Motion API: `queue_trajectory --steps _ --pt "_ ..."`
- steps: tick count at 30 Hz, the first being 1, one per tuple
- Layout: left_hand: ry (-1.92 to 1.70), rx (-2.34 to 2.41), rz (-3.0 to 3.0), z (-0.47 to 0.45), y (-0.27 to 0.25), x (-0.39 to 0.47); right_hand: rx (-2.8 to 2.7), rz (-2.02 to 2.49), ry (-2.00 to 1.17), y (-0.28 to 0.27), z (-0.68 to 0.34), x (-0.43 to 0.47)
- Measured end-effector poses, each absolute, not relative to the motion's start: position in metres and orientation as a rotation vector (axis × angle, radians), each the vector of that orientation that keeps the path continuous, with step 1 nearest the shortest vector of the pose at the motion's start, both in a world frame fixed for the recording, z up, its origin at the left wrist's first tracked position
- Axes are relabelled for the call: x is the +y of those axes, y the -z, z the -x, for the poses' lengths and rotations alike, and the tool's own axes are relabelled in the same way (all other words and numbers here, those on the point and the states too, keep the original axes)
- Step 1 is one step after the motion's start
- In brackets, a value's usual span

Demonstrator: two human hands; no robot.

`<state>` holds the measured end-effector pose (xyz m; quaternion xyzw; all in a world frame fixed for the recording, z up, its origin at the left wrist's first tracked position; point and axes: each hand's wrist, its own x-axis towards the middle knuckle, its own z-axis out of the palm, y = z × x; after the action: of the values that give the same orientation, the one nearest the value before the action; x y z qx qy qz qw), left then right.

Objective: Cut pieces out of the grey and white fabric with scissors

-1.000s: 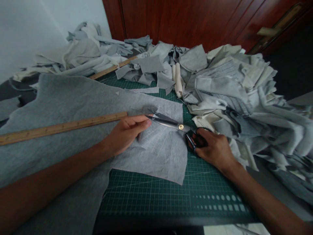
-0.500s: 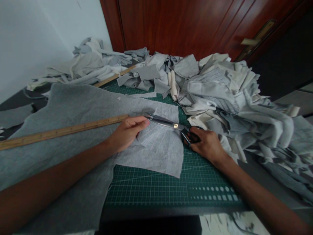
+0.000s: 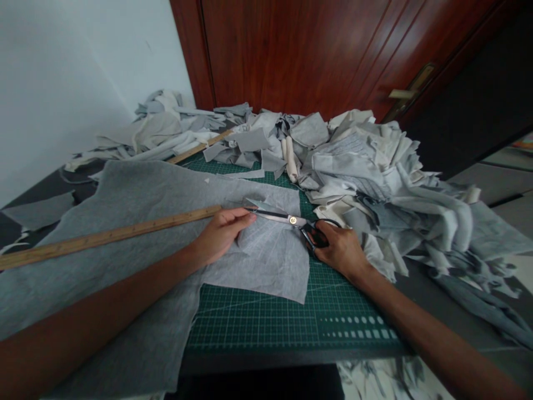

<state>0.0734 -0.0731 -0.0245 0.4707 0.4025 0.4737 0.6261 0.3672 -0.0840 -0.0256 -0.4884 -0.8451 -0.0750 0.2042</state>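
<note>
My right hand [image 3: 339, 247] grips a pair of scissors [image 3: 292, 220] by its black handles, with the blades pointing left over a grey fabric piece [image 3: 158, 191]. Between thumb and fingers, my left hand [image 3: 225, 230] pinches a raised fold of that fabric beside the blade tips. The blades lie at the fold; whether they are cutting into it is too small to tell. A long wooden ruler [image 3: 112, 236] rests across the fabric, its right end by my left hand. Under the fabric is a green cutting mat [image 3: 258, 322].
Heaped fabric scraps [image 3: 353, 161] line the back and right of the table. A second wooden ruler [image 3: 200, 147] lies partly under them. Behind stands a reddish wooden door [image 3: 283, 55] with a handle, and a white wall is on the left. More scraps [image 3: 378, 380] lie below the table edge.
The view has tilted up slightly and shifted. The scissors' blades have changed angle, now showing a brighter face. Both hands keep their holds near the same spot on the fabric.
</note>
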Motion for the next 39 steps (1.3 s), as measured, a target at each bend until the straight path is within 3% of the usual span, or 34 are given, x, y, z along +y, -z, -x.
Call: queue_trajectory --steps 24,39 --pt "-1.045 0.896 -1.116 -0.0716 0.0221 -0.0713 -2.349 1.404 0.116 0.0247 -0.368 -0.0828" --pt "-1.095 0.988 -1.121 -0.0744 0.0247 -0.0717 -2.256 1.388 -0.111 0.0327 -0.3771 -0.0809"
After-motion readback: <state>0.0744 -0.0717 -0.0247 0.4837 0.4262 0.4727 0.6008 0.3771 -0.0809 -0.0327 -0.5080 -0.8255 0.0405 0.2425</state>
